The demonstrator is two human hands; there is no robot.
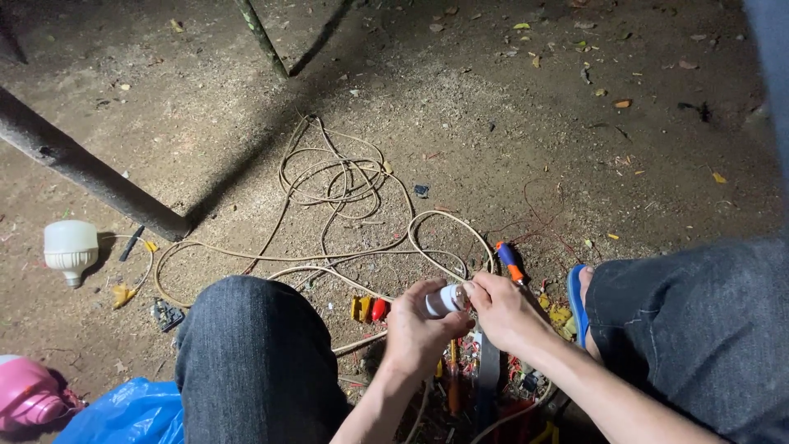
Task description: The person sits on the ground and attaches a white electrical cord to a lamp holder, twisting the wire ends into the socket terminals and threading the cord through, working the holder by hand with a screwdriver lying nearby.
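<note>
Knees: your rough denim frames the view.
Left hand: you wrap it tightly round a smooth white cylinder.
Right hand: your fingertips pinch its end.
Axis: slants up-right.

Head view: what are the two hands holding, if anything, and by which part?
Both hold one small white cylindrical fitting. The left hand wraps its near end; the right hand pinches the far end with its fingertips.

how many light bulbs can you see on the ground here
1. A white light bulb lies on the dirt at the far left, beside the dark pole. The small white part held between both hands is too hidden to identify; clutter below may hide more.
</note>
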